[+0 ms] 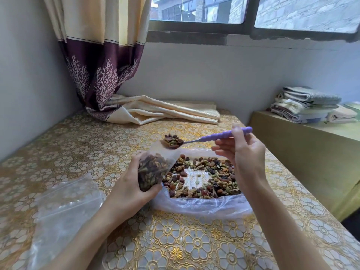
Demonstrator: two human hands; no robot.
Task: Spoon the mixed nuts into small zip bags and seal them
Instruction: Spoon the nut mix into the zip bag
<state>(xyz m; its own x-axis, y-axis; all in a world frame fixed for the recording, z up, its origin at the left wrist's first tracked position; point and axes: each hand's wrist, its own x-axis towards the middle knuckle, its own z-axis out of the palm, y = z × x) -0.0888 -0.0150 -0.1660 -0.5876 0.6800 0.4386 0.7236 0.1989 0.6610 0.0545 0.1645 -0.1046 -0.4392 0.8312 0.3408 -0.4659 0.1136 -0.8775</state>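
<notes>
Fingers (224, 149) of right hand (245, 152): pinched on lilac spoon (214, 137) handle, bowl heaped with nuts, held level just above mouth of zip bag (153, 170). Left hand (132, 184): clenched round that bag (mostly full, mouth open, tilted toward spoon). Loose nuts (204, 178): spread on clear plastic sheet (204, 207), bare patch at centre, just right of bag. Spare bags (64, 207): clear, near left forearm. Table (175, 240): gold floral cover. Curtain (109, 75): hem trailing onto far edge.
</notes>
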